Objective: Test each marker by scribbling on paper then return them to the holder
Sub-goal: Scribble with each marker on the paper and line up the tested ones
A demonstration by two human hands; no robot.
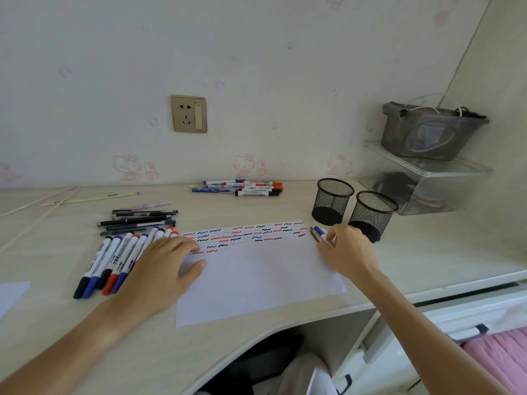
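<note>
1. Head view: a sheet of paper (256, 275) is seen flat on the desk (256, 206), with red, blue and black squiggles along its far edge.
2. The left hand (162, 269) is laid flat, fingers straight, on the paper's left edge.
3. A blue-capped marker (320, 232) and what seems to be another pen are pinched by the right hand (346, 249) at the paper's far right corner.
4. Two mesh holders (332, 201) are noted just beyond the right hand.
5. A row of markers (114, 260) is recorded left of the paper; a further group (245, 188) lies near the wall.

Marker (119, 259) print illegible
</note>
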